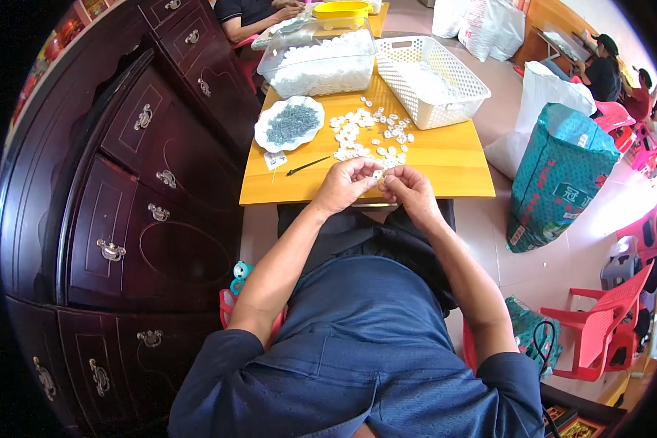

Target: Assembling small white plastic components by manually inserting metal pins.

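Filling the whole left side of the frame is a dark wooden cabinet (124,190) with brass drawer pulls. Just right of it, at upper centre, stands a yellow wooden tabletop (445,164). On its left part sits a white scalloped plate (264,135) heaped with small grey screws (292,123), and below the plate lies a thin black tool (306,166) beside a small paper tag. Behind the plate is a clear plastic tub (317,62) full of white pieces.

At the near edge of the tabletop, in the middle of the frame, the person's left hand (343,186) and right hand (410,191) meet. Both sets of fingers are curled in close, pinching a small white plastic part (377,175) between them; which hand bears most of the grip I cannot tell. Just above the hands a loose scatter of small white parts (369,135) spreads over the tabletop.

Further right, a white perforated basket (431,77) rests on the upper right of the tabletop. Beyond the table edge a teal woven sack (558,175) stands on the floor, and red plastic chairs (598,328) sit at lower right.
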`<state>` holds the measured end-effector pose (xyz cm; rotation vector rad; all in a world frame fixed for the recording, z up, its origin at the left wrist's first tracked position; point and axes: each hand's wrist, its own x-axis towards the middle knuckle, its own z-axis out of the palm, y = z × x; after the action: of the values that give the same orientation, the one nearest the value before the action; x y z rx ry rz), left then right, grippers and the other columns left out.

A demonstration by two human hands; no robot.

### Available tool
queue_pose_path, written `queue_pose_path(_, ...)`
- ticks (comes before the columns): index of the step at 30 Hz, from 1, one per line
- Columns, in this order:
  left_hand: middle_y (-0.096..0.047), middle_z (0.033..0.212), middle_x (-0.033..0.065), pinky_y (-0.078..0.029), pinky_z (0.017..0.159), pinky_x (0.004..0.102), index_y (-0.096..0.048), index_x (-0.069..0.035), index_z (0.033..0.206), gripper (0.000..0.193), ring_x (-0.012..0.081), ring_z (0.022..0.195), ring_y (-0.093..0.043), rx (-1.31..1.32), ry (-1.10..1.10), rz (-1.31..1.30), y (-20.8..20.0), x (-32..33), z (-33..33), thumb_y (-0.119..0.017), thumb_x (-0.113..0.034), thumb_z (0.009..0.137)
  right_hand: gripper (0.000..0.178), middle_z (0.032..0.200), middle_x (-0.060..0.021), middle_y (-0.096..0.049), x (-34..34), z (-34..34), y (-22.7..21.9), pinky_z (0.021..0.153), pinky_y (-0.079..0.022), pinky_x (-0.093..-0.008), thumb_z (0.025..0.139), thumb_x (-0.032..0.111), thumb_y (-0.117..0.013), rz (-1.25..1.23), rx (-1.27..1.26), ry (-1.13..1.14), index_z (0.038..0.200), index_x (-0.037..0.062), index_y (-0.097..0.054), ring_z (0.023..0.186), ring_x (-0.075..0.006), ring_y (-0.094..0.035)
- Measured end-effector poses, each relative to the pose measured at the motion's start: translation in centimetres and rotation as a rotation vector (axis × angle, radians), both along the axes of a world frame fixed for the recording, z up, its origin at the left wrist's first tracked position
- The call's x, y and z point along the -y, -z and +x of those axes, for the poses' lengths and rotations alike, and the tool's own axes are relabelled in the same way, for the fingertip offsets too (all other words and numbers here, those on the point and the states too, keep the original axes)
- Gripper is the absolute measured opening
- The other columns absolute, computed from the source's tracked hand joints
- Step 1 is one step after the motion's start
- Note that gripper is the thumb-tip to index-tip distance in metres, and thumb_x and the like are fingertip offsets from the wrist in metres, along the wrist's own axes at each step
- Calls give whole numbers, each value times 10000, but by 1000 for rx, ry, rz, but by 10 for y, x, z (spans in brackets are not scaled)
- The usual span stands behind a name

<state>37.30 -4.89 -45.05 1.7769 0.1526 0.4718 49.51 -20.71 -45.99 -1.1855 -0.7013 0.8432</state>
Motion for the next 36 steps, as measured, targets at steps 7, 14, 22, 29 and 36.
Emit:
queue_pose_path(7,-699,986,3,-516,743,204,-671,-8,1165,238,44,818,-619,4,25,-30,-2,2,0,-669,-24,928,112,857,-28,-690,0,1,1,677,-474,-223,979,119,-606,-2,13,1,1017,17,-632,726,-77,-595)
queue_pose_path(14,-686,964,-15,-487,683,190,-670,-26,1162,230,25,784,-585,23,4,-40,3,-1,-1,-672,-42,933,109,856,-30,-692,0,0,0,678,-476,-224,977,120,-610,-15,0,4,1019,21,-631,728,-77,-597)
queue_pose_path(22,-687,980,-6,-502,690,205,-664,-42,1170,236,42,808,-607,-17,59,-248,-3,-1,-3,-678,-75,937,107,868,-21,-683,1,3,1,673,-486,-213,996,142,-605,-18,6,-4,1029,41,-621,726,-74,-600)
queue_pose_path(29,-673,948,2,-516,693,217,-644,-33,1179,266,60,757,-591,-7,81,-527,-5,-3,-4,-699,-130,938,108,871,-24,-685,2,4,0,676,-488,-209,997,143,-603,-21,3,16,1031,43,-622,726,-73,-604)
queue_pose_path(36,-672,945,7,-503,674,216,-643,-27,1172,248,60,749,-583,17,104,-415,-2,-1,-3,-688,-104,941,104,865,-22,-681,2,2,-3,664,-481,-205,995,133,-601,-10,-1,3,1030,37,-622,724,-69,-601)
